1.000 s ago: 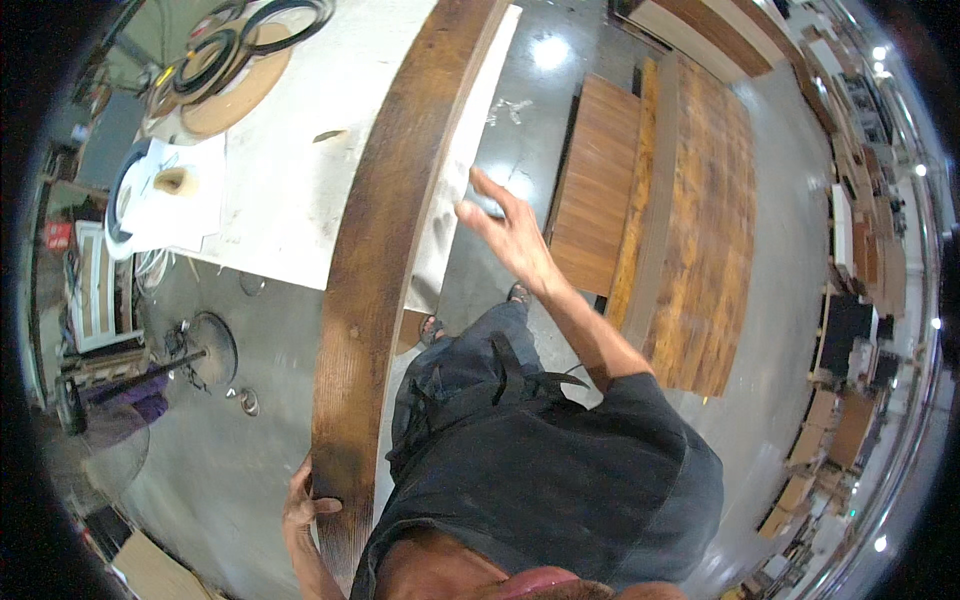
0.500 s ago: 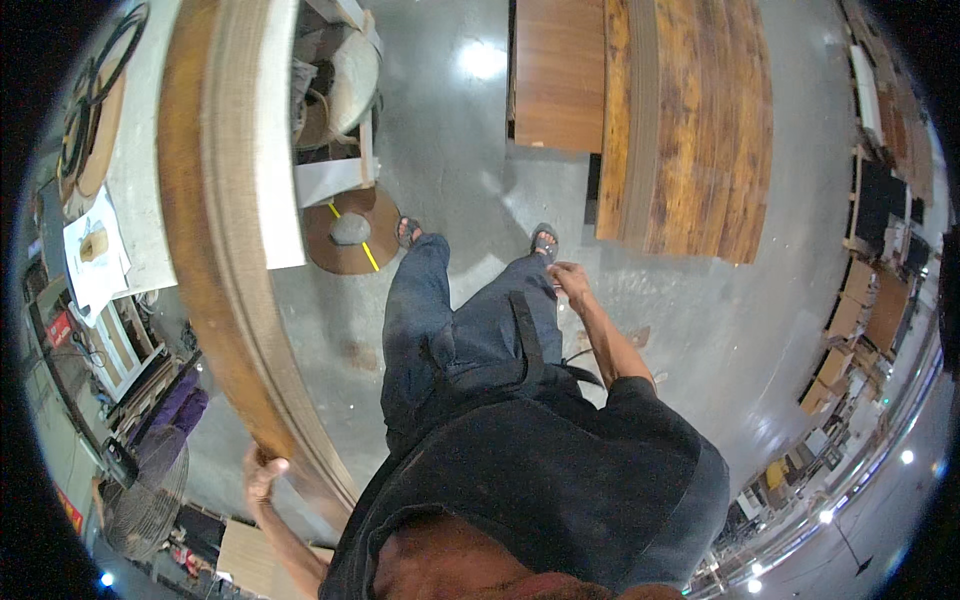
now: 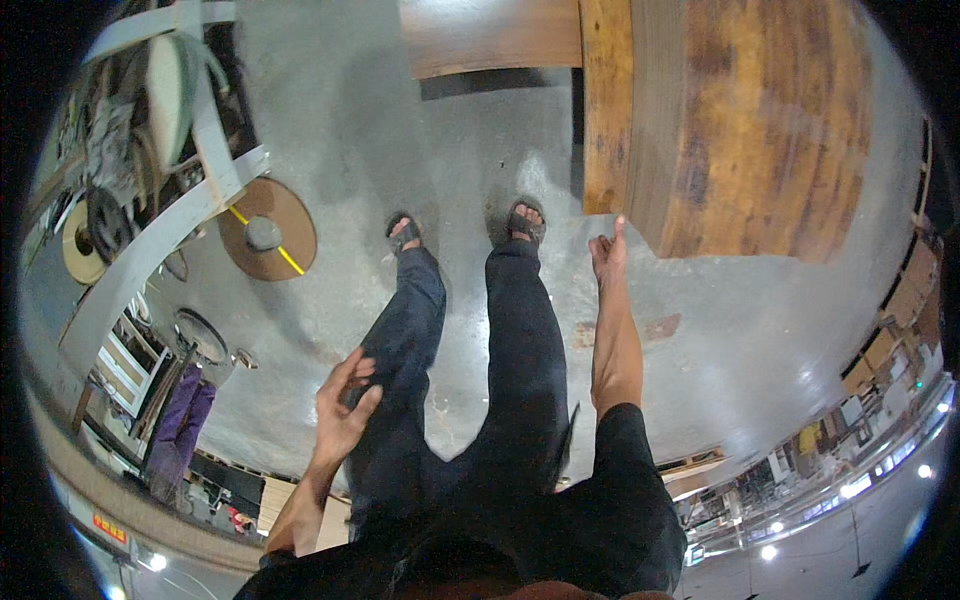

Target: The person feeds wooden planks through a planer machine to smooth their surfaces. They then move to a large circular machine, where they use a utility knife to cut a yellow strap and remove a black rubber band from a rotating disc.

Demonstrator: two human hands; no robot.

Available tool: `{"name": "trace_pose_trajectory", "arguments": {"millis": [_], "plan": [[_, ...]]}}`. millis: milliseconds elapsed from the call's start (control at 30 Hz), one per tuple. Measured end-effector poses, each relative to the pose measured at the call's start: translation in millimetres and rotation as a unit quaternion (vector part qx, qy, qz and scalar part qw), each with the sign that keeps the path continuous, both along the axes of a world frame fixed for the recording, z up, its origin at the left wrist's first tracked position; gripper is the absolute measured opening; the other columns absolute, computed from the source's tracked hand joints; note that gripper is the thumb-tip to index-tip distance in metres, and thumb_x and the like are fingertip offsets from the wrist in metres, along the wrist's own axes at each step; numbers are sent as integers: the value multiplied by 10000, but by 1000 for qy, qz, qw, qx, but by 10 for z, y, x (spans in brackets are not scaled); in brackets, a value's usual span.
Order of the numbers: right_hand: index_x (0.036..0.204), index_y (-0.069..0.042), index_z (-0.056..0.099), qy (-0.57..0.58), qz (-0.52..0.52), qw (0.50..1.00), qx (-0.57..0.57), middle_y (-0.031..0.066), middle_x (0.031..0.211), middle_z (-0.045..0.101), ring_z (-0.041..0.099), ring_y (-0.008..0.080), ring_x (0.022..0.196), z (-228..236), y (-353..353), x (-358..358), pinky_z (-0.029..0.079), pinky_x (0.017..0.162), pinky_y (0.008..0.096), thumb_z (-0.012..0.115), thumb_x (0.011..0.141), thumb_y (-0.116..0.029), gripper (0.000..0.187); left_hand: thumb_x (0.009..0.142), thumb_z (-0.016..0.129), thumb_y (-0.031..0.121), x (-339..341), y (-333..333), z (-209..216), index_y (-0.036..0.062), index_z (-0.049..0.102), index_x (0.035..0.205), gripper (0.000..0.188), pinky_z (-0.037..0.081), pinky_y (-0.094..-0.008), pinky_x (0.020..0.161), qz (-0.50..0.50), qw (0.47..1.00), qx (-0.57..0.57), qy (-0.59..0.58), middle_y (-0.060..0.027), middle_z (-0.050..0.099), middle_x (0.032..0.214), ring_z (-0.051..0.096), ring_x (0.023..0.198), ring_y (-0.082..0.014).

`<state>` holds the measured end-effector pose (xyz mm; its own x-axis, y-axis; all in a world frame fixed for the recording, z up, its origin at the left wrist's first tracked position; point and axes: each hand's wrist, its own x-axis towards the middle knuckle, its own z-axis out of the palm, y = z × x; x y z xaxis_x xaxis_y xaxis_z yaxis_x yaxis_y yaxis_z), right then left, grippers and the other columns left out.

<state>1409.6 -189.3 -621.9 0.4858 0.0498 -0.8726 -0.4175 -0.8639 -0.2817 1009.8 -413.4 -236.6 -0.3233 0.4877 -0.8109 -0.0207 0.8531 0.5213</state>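
Observation:
My left hand (image 3: 345,405) hangs in front of my left thigh with its fingers apart and nothing in it. My right hand (image 3: 609,252) reaches forward to the near corner of a stack of wood-grain boards (image 3: 770,130). Its thumb points up at the stack's near edge, apart from the partly curled fingers; whether it touches the wood I cannot tell. The stack's layered brown edges (image 3: 655,130) run along its left side, beside an orange-brown strip of board (image 3: 607,110).
Another brown board (image 3: 490,35) lies beyond my feet. A brown disc with a yellow stripe (image 3: 285,232) lies on the grey floor at left, beside a pale frame (image 3: 215,150) and machine parts. A purple cloth (image 3: 178,420) hangs at lower left. Cartons (image 3: 862,375) stand far right.
My left hand has come off the long layered boards at left and moved in front of my thigh. My right hand has stretched forward to the stack. The view has turned right.

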Motion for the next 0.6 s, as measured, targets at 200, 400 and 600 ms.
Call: {"name": "trace_pose_trajectory", "arguments": {"millis": [200, 400, 600], "plan": [[1434, -24, 384, 125, -19, 947, 296, 100, 1402, 508, 490, 284, 1286, -600, 375, -55, 434, 1076, 434, 704, 884, -442, 761, 864, 745, 107, 771, 1175, -2201, -24, 425, 1432, 665, 479, -332, 981, 6, 994, 82, -73, -194, 596, 1309, 599, 1158, -219], [1448, -53, 381, 313, 58, 892, 322, 93, 1383, 507, 509, 262, 1261, 1006, -728, -1241, 435, 1054, 430, 751, 843, -419, 798, 714, 839, 495, 523, 2317, -2632, -68, 405, 1423, 1004, 444, -422, 1032, -23, 999, -3, 34, -247, 518, 1387, 551, 1234, -312], [1307, -17, 498, 287, 292, 892, 191, 56, 1191, 592, 585, 181, 1054, 3458, -2182, -2251, 486, 901, 329, 697, 915, -296, 521, 717, 852, 401, -247, 1835, -965, -62, 472, 1359, 878, 479, -428, 990, 119, 979, 45, -161, -187, 585, 1291, 593, 1137, -292]]}}
